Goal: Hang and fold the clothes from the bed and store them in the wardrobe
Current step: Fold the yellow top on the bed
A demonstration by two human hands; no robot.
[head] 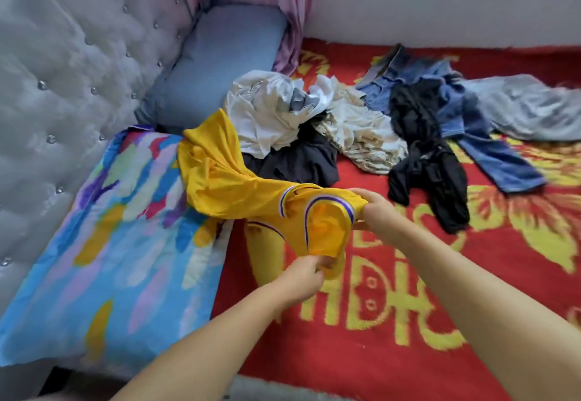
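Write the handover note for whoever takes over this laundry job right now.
Left hand pinches the lower edge of the yellow jersey; right hand grips its purple-trimmed opening.
The jersey is half lifted, its far end draped over the multicoloured pillow.
Waiting on the red blanket: white garments, black garments, blue jeans, grey garment.
Done: nothing visibly folded or hung.
Left: every piece; the wardrobe is out of view.
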